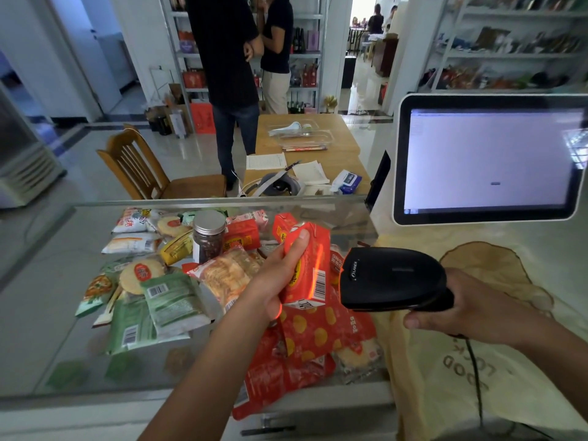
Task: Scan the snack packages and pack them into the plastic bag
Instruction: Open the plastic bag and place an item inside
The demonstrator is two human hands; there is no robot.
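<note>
Right grip (471, 308) holds LANDI scanner (394, 278); left grip (278, 283) holds barcoded red package (313, 262).

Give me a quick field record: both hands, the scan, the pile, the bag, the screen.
left hand: grips a red snack package, barcode turned toward the black scanner
right hand: holds the scanner, aimed at that barcode
scan: orange light on the package by the barcode
pile: snack packages and a jar on the glass counter
bag: yellowish plastic bag lies right of the pile
screen: white, text unreadable
</note>
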